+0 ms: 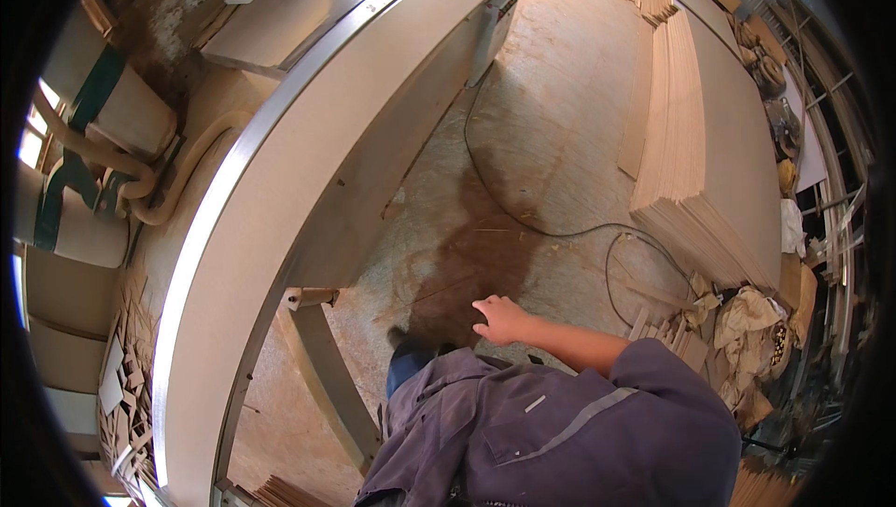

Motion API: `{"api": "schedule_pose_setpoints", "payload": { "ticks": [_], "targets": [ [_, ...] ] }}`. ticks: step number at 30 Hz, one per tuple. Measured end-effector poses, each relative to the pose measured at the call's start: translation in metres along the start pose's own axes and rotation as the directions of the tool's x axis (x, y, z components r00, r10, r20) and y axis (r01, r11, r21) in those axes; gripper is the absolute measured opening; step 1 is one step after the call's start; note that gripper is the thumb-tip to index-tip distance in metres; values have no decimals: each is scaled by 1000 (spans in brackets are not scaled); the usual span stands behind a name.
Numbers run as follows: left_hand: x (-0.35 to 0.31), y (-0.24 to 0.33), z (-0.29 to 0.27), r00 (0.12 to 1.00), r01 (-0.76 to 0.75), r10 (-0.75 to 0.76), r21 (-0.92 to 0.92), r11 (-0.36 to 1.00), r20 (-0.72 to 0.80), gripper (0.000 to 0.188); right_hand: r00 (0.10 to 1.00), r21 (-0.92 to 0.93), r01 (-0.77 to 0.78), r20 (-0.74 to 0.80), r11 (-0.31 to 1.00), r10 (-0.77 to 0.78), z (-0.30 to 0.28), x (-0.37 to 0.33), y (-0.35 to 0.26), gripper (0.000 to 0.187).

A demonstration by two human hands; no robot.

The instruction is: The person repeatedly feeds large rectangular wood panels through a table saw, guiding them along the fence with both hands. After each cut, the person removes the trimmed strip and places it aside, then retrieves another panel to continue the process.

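Note:
My right hand (502,319) hangs in the air in front of my body, above the floor, with nothing in it. Its thumb and index finger stand apart while the other fingers curl loosely. My left hand is out of view. To the left runs a long machine table (308,134) with a pale top and a shiny metal rail (207,213) along its far side. The hand is apart from it, and nearest the support leg (322,372) under the table.
A tall stack of thin boards (691,125) stands on the right. A black cable (551,230) crosses the concrete floor (569,106). Crumpled brown paper (747,339) and offcuts lie at right. Dust-collector bags (131,106) with a hose (210,138) stand at far left, near scrap pieces (131,395).

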State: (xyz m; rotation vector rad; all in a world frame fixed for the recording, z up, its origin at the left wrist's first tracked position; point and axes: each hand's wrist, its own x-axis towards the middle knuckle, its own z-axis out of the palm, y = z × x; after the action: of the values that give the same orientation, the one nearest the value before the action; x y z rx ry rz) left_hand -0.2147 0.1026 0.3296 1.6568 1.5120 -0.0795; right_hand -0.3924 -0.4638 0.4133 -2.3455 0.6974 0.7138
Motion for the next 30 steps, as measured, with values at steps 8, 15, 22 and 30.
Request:
{"api": "schedule_pose_setpoints", "payload": {
  "ticks": [8, 15, 22, 30],
  "targets": [
    [-83, -11, 44, 999, -24, 27, 97, 995, -38, 67, 974, 239, 154, -202, 959, -106, -73, 36, 46, 60],
    [-170, -34, 93, 993, 57, -48, 86, 995, -107, 69, 994, 232, -101, -28, 968, 110, -147, 13, 205, 59],
    [-270, -91, 140, 983, 130, -125, 35, 991, -138, 70, 906, 400, -372, -40, 837, 422, -260, 19, 338, 56],
    [-404, -120, 230, 968, 151, -157, -46, 987, -197, 72, 988, 292, -154, 15, 944, 156, -390, 95, 458, 53]
  ]
}}
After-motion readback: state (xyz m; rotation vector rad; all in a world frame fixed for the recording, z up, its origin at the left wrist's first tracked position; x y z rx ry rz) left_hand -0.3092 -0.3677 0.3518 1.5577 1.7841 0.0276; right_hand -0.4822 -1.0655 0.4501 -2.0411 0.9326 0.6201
